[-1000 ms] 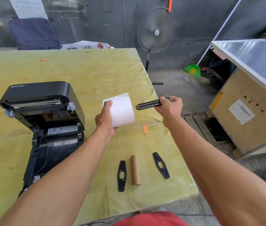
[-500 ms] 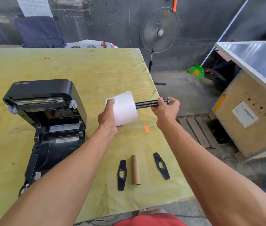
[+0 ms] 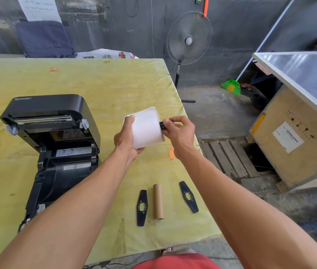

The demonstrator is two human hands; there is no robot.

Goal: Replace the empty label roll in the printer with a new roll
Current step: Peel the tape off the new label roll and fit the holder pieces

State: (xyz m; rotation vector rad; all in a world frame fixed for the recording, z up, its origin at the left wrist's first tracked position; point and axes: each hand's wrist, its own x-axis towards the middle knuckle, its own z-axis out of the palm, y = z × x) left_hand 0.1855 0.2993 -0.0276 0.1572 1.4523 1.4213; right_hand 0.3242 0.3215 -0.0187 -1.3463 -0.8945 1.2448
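Note:
My left hand (image 3: 127, 139) grips a new white label roll (image 3: 147, 128) above the yellow table. My right hand (image 3: 179, 133) pinches the end of a black spindle (image 3: 162, 125), most of which is hidden inside the roll's core. The black label printer (image 3: 51, 136) stands at the left with its lid open and its roll bay showing. Near the table's front edge lies the empty brown cardboard core (image 3: 158, 201), with a black roll guide (image 3: 141, 207) to its left and a second black roll guide (image 3: 188, 197) to its right.
A small orange scrap (image 3: 171, 153) lies on the yellow table (image 3: 95, 84) under my right wrist. Off the table's right edge are a standing fan (image 3: 188, 38), a wooden pallet (image 3: 227, 158) and a large wooden crate (image 3: 297, 142).
My right hand has pushed the black spindle leftward into the roll's core; a second ago it was held free beside the roll, now only its end shows.

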